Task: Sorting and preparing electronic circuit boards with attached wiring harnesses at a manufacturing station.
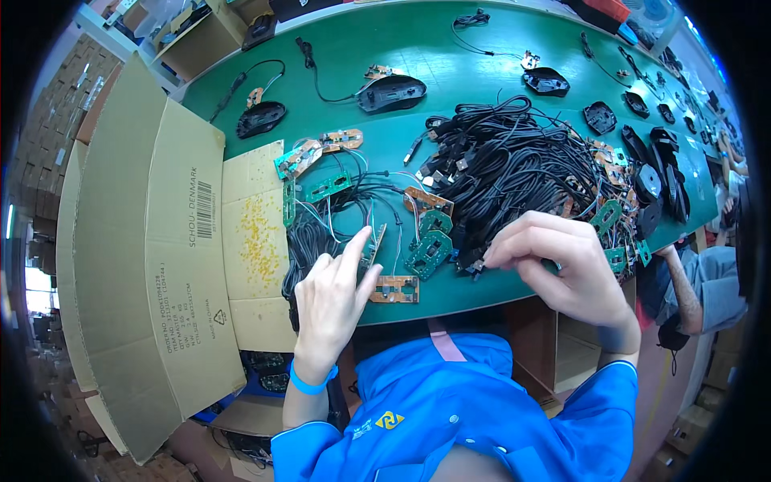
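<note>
My left hand [331, 296] is at the table's near edge, thumb and index finger around a small circuit board [378, 241] tilted up on its edge. Just right of the thumb, a brown circuit board [396, 289] lies flat. Green circuit boards [430, 251] with thin wires lie between my hands. My right hand [562, 261] is raised over the near side of a large heap of black cables [514, 165]. Its fingers are curled together in a pinch; whatever is between the fingertips is too small to make out.
An open cardboard box [152, 241] stands at the left, yellow bits scattered on its flap [257, 233]. Black mouse shells [391, 93] with boards and cables are spaced along the far side of the green table [353, 32]. Another person's arm [681, 287] shows at the right.
</note>
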A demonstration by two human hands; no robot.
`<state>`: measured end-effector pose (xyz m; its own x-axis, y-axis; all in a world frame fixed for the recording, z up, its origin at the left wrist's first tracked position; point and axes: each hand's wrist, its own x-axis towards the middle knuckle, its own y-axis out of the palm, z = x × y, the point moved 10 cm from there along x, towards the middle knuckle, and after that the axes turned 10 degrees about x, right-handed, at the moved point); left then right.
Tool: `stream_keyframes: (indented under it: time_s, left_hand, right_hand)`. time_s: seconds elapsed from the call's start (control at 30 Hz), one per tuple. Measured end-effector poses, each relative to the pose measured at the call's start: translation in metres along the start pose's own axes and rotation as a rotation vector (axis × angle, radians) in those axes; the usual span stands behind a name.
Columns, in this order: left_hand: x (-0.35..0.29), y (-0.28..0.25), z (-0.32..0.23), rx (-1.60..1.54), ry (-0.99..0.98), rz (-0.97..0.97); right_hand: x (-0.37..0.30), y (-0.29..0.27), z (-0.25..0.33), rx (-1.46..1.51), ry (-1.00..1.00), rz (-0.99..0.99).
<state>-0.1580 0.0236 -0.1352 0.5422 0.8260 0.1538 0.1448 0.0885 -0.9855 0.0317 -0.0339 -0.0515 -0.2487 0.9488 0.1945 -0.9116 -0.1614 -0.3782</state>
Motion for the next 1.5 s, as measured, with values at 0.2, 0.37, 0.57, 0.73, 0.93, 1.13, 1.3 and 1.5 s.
stream_keyframes:
  time_s: [0.2,0.37,0.57,0.73,0.93,1.13,1.3,1.5]
  left_hand:
    - [0.005,0.019,0.043,-0.871,-0.442,0.235]
    - [0.010,0.028,0.041,-1.428,-0.468,0.293]
    - [0.011,0.028,0.042,-1.377,-0.463,0.269]
    - [0.006,0.022,0.049,-1.096,-0.440,0.261]
    - [0.008,-0.013,0.043,-0.518,-0.275,0.025]
    - [-0.015,-0.039,0.050,-0.573,-0.327,-0.162]
    - [-0.037,-0.019,0.047,-0.909,-0.465,-0.081]
    - [-0.036,0.014,0.015,-1.181,-0.526,0.101]
  right_hand:
    - [-0.002,0.009,-0.033,0.121,0.086,-0.095]
    - [0.002,0.032,-0.052,0.191,0.181,-0.061]
    - [0.007,0.032,-0.047,0.016,0.071,-0.134]
    - [0.006,0.039,-0.037,-0.321,-0.067,-0.160]
    - [0.010,0.066,-0.039,-0.735,-0.137,-0.183]
    - [0.002,0.093,-0.064,-0.922,-0.150,-0.143]
    - [0.003,0.091,-0.064,-0.920,-0.167,-0.137]
    - [0.019,0.067,-0.049,-0.753,-0.090,0.001]
